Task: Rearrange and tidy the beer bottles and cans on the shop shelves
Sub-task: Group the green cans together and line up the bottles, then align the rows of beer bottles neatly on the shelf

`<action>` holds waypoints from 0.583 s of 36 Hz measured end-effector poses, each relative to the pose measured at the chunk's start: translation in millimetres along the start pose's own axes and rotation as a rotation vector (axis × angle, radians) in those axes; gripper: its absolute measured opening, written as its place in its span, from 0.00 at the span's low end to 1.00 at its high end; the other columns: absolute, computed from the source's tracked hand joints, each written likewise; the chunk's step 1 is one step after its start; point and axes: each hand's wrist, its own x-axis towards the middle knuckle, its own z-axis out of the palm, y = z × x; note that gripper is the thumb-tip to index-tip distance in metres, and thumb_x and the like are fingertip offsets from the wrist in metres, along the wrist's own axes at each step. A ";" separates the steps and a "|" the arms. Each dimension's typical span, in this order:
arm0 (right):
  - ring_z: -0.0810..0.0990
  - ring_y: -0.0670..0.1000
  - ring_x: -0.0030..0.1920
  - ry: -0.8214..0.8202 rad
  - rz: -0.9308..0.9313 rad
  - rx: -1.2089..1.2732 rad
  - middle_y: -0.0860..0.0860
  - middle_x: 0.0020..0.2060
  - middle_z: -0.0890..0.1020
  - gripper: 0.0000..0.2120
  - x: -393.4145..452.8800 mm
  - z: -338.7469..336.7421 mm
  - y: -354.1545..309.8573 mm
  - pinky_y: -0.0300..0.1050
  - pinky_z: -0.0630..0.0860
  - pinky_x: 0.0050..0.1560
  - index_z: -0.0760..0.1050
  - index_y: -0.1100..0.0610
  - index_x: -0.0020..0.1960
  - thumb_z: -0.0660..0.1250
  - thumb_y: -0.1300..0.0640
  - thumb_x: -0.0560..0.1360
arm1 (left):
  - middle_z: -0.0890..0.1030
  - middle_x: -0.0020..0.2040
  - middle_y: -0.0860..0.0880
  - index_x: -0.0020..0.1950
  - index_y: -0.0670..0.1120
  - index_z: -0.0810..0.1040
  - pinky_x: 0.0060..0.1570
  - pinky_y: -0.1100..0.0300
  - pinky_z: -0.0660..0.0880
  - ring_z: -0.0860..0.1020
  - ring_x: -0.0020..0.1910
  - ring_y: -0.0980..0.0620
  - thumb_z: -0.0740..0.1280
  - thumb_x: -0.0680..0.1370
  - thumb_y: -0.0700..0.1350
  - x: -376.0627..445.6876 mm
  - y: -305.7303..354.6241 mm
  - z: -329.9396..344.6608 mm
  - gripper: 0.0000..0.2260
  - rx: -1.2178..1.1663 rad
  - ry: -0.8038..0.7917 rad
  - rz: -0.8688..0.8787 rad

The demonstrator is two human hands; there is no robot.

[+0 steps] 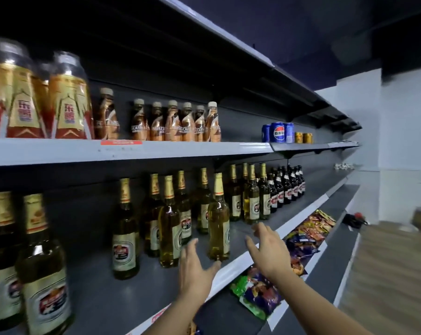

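Several gold-foiled beer bottles stand scattered along the middle grey shelf (122, 293). One pale beer bottle (218, 228) stands alone near the shelf's front edge. My left hand (195, 269) is open just left of its base, thumb near the bottom of the glass. My right hand (268, 250) is open just right of it, fingers spread, holding nothing. Two big bottles (42, 269) stand at the near left. Further along stand several more beer bottles (251, 199) and a cluster of dark bottles (286, 187).
The upper shelf (180, 149) carries tall gold-labelled bottles (67, 100), several brown coffee bottles (175, 124), blue Pepsi cans (278, 132) and small yellow cans (303, 138). Snack packets (260, 296) lie on the lower shelf. A wooden floor (393, 274) runs along the right.
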 end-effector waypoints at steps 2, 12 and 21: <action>0.74 0.54 0.59 -0.037 0.016 0.085 0.52 0.57 0.77 0.17 21.9 7.4 3.9 0.48 0.73 0.52 0.68 0.54 0.62 0.58 0.45 0.80 | 0.64 0.73 0.47 0.75 0.50 0.58 0.67 0.52 0.65 0.65 0.71 0.47 0.75 0.72 0.47 24.0 -4.7 12.9 0.37 -0.008 0.012 -0.006; 0.62 0.55 0.74 -0.430 0.038 0.579 0.53 0.75 0.62 0.52 117.8 65.8 3.6 0.51 0.62 0.72 0.41 0.52 0.78 0.73 0.42 0.70 | 0.57 0.77 0.45 0.79 0.51 0.46 0.68 0.51 0.63 0.58 0.75 0.44 0.78 0.67 0.47 107.9 -15.1 77.9 0.51 -0.181 -0.043 -0.156; 0.69 0.52 0.68 -0.423 -0.040 0.637 0.49 0.66 0.72 0.57 157.3 133.3 22.5 0.51 0.66 0.69 0.43 0.44 0.77 0.75 0.37 0.60 | 0.76 0.60 0.51 0.69 0.55 0.62 0.55 0.53 0.75 0.76 0.56 0.49 0.77 0.66 0.47 157.3 -31.1 125.0 0.36 -0.056 0.058 -0.232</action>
